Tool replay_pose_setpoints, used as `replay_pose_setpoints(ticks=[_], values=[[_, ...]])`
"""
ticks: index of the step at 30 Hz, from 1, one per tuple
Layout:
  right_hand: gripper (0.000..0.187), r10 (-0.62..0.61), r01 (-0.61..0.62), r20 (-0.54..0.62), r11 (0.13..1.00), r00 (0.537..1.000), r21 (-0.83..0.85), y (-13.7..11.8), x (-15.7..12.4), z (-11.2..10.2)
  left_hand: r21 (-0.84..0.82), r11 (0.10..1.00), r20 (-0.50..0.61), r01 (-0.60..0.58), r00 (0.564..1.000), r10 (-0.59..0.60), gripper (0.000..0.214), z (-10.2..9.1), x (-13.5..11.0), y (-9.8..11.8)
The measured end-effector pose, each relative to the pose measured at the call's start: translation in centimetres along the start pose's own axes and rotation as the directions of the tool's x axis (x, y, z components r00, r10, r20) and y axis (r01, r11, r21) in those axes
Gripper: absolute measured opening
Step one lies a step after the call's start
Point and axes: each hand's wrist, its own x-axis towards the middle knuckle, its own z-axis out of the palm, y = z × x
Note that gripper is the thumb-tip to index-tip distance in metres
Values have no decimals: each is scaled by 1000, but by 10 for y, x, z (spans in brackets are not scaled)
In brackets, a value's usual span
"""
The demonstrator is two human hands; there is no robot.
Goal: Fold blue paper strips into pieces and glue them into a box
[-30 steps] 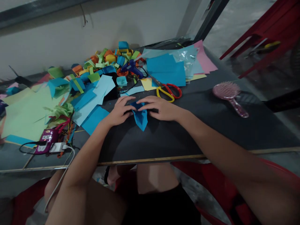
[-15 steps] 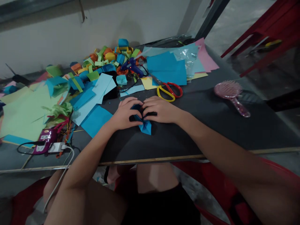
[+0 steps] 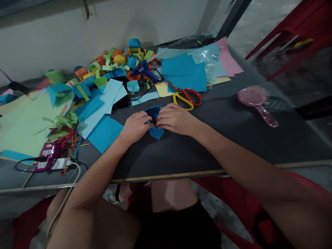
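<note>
head view: i see both hands meet at mid bench [image 3: 233, 145].
left hand [image 3: 135, 126]: grip closed on the blue folded paper [image 3: 156, 132].
right hand [image 3: 176, 119]: grip closed on it too.
blue folded paper: on the bench, near the scissors [image 3: 187, 98].

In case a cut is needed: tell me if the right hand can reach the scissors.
Probably yes: the scissors lie just beyond the right hand, nothing between, though it holds the blue paper.

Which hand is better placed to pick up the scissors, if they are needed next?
Right. The right hand lies just in front of the scissors, whose handles lie nearest it; the left hand sits farther off, across the folded blue paper both hands hold.
</note>
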Motion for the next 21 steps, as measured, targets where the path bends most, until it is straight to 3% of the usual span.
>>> replay_pose_setpoints(ticks=[4,11,17,21], values=[[20,30,-31,-10,998,999,-63,0,-1,-1,61,998,-25,-15,1000,17,29,1,1,2],[32,19,-14,93,998,995,-53,1,-2,1,272,956,-27,-115,992,127,28,-3,2,10],[32,196,-186,68,973,978,-135,0,0,4,370,925,-60,-84,992,114,31,1,5,14],[30,210,-183,104,958,972,-221,-5,3,2,377,922,-56,-84,992,114,32,5,6,14]])
